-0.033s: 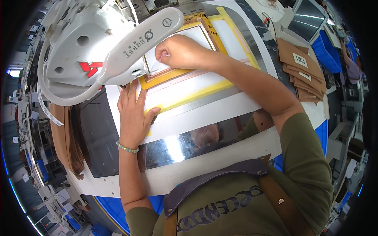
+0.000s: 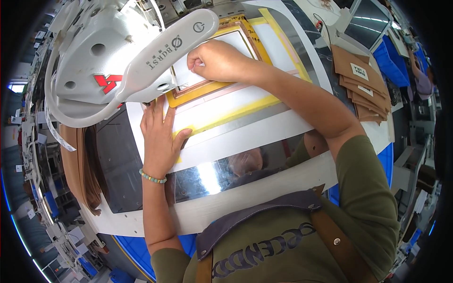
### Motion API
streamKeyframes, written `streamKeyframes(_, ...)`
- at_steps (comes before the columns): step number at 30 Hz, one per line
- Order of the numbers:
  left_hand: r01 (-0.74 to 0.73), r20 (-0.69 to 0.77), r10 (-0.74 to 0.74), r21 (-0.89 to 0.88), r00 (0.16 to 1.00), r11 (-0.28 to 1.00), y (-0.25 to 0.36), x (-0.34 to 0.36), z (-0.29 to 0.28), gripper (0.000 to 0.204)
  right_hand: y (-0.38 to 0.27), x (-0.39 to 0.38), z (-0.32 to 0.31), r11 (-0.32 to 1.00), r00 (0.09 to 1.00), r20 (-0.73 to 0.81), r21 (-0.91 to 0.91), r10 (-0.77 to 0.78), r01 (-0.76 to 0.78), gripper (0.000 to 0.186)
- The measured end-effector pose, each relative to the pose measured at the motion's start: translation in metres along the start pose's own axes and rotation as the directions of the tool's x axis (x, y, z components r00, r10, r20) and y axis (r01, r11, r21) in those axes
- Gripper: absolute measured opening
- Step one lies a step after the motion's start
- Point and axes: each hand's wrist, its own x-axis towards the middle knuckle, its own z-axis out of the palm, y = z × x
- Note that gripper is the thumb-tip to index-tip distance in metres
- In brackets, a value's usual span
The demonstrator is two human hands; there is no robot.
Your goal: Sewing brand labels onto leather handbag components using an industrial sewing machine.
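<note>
My left hand (image 2: 159, 134) lies flat with its fingers spread on a white sheet edged with yellow tape (image 2: 226, 115), next to a yellow-brown rectangular frame (image 2: 200, 93). A beaded bracelet (image 2: 153, 177) circles that wrist. Over the frame's white inner area, my right hand (image 2: 218, 61) is closed, thumb and fingertips pinched together. Whatever the pinch holds, if anything, is too small to make out. Close to the left of my right hand is the white sewing machine head (image 2: 89, 70), with a long pale lamp (image 2: 165, 45) across it.
Brown panels (image 2: 361, 75) with white labels are stacked at the right, near a dark screen (image 2: 367, 21) and a blue bin (image 2: 392, 61). More brown pieces (image 2: 80, 165) hang at the table's left edge. A shiny metal plate (image 2: 212, 179) lies before me. Another person (image 2: 421, 80) is at far right.
</note>
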Motion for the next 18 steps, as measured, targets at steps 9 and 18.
streamKeyframes(9,-0.005,-0.004,0.005,0.018,1.000,1.000,0.0015,0.0014,0.0006,0.084,-0.0015,-0.0063,-0.0031,0.997,0.989,0.147,0.070,0.001,-0.012,0.015)
streamKeyframes(18,-0.002,-0.021,0.002,0.038,1.000,0.999,0.0046,0.0081,0.0020,0.071,-0.0057,-0.0011,0.0019,0.997,0.994,0.106,0.083,-0.012,0.003,0.013)
